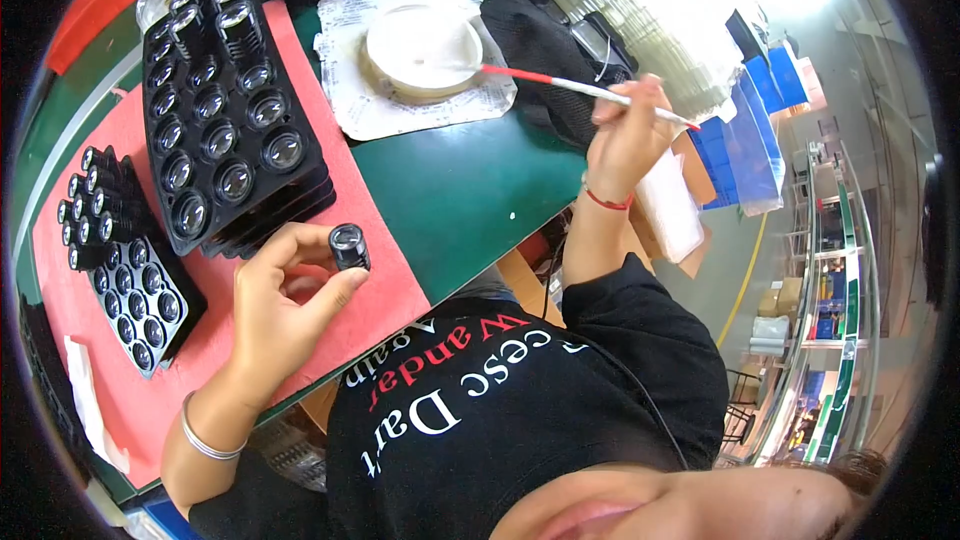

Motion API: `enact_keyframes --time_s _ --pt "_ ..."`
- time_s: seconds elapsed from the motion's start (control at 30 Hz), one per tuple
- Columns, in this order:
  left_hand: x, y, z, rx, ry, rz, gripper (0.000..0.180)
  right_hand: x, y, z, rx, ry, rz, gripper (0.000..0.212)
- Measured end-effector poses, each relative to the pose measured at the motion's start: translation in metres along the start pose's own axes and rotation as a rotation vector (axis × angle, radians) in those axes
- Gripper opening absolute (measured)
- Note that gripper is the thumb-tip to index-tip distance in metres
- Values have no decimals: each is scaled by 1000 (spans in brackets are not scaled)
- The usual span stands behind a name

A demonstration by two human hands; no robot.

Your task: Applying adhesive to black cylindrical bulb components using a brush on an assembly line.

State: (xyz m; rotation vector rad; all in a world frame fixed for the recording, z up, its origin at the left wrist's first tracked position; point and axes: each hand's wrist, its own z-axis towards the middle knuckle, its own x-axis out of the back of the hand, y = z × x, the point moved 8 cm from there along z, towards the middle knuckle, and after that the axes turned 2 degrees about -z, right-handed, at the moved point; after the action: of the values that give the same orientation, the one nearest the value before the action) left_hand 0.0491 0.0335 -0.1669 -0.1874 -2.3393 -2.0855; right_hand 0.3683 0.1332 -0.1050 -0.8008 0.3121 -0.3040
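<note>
Between the thumb and fingers of my left hand (280,305) is a small black lens barrel (350,248), its glass end facing up. It is held over the red mat (370,295), close to a stack of black trays (245,135) filled with lens barrels. My right hand (630,140) grips a thin brush (565,84) with a red and white handle. The brush reaches left, its blurred tip over a round white dish (425,78). Under the dish lies a sheet of printed paper (370,122).
A smaller black tray (150,305) of lens barrels sits on the mat's left. Dark cloth (545,65) lies beside the dish on the green table (455,185). Stacked clear trays (645,25) and a blue box (745,145) stand to the right. A red bin (105,0) is far left.
</note>
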Motion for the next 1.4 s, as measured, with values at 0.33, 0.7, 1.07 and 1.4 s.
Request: enact_keyframes --time_s 0.33,0.7,1.07,1.4 --pt "8 -10 2 85 7 -165 20 1 15 -58 -251 -189 603 34" --pt "9 -7 3 69 24 -154 21 -15 13 -77 -208 -328 576 35" --pt "9 -9 2 115 17 -207 22 -13 6 -77 -114 -315 522 33" --pt "6 -9 3 48 -26 -255 23 -14 -3 -78 -37 -324 451 33"
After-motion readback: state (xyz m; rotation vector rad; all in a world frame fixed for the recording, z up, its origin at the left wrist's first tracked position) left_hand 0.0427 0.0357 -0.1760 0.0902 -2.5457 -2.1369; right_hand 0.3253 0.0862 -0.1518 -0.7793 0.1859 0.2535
